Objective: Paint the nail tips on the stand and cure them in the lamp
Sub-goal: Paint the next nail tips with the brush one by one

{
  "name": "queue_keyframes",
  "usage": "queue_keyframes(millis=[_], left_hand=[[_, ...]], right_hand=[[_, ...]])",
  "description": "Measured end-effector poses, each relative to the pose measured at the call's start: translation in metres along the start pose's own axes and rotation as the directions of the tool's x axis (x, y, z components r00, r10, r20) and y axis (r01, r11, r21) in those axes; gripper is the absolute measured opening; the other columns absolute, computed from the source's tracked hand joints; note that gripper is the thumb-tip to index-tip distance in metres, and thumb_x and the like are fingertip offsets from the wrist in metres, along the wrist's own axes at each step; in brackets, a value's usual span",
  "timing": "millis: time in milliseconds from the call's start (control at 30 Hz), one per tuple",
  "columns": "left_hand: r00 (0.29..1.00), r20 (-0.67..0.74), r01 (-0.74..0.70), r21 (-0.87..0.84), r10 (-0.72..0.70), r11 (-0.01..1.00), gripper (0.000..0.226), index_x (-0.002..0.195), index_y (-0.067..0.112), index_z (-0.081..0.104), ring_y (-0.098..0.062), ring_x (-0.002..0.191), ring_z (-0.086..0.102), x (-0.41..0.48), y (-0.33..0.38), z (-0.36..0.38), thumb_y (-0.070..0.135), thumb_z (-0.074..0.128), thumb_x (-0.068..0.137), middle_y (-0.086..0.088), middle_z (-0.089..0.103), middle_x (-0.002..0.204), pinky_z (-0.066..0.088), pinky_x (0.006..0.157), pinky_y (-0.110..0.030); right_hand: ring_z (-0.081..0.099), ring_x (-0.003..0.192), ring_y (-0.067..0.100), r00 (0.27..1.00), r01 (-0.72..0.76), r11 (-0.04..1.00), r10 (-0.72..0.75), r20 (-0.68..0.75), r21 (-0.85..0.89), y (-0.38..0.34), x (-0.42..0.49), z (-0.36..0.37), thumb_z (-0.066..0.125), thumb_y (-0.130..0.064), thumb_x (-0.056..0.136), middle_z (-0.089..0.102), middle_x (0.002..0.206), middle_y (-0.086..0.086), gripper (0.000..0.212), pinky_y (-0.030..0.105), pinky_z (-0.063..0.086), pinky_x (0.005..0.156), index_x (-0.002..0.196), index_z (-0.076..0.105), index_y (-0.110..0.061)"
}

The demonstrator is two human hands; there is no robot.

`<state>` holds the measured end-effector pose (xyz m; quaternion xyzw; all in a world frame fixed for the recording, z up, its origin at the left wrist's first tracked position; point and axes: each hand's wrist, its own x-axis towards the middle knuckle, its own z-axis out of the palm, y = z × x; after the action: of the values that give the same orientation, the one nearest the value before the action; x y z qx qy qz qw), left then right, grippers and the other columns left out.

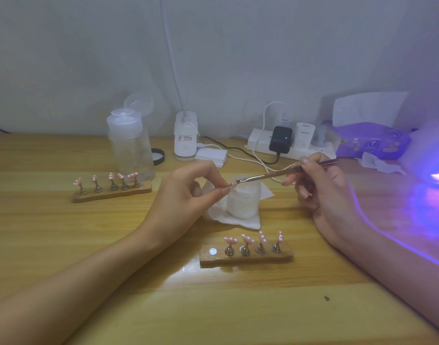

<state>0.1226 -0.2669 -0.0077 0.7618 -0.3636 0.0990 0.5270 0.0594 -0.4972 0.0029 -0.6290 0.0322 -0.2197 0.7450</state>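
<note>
My left hand (188,192) pinches a small pink nail tip (232,183) on its holder, held above a white jar (243,200). My right hand (320,192) holds a thin metal brush (275,174) whose tip touches that nail tip. In front of me a wooden stand (245,257) carries several pink nail tips on metal pegs, with one bare magnet spot at its left end. A second wooden stand (111,192) with several pink tips sits to the left. The curing lamp (437,175) glows purple at the right edge.
The jar rests on a white tissue (228,217). A clear pump bottle (131,145), a white desk lamp base (186,138), cotton pads (212,155), a power strip with chargers and cables (288,143) and a purple tissue pack (372,140) line the back of the wooden table.
</note>
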Motion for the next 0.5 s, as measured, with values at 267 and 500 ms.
queue_keyframes(millis=[267,500], left_hand=[[1.0,0.009,0.012,-0.01,-0.012,1.0,0.016,0.076,0.019,0.065,-0.005,0.045,0.031,-0.0001,-0.0013,0.0003,0.019,0.076,0.088,0.026,0.055,0.058,0.029,0.047,-0.013],[0.999,0.018,0.045,-0.03,-0.044,0.999,0.012,0.078,0.024,0.068,-0.004,0.047,0.042,-0.0002,-0.002,-0.0008,0.022,0.077,0.086,0.018,0.067,0.079,0.035,0.048,-0.013]], right_hand=[[0.038,0.042,0.008,1.0,0.009,0.999,-0.009,-0.009,-0.039,0.0,-0.0003,0.0007,0.049,-0.019,0.102,0.07,0.066,0.006,0.028,0.015,0.026,0.041,0.074,0.05,-0.023],[0.041,0.043,0.009,0.998,0.045,0.999,-0.044,0.035,-0.03,-0.0008,-0.0019,0.0018,0.049,-0.02,0.103,0.07,0.068,0.007,0.029,0.014,0.029,0.039,0.074,0.052,-0.024]])
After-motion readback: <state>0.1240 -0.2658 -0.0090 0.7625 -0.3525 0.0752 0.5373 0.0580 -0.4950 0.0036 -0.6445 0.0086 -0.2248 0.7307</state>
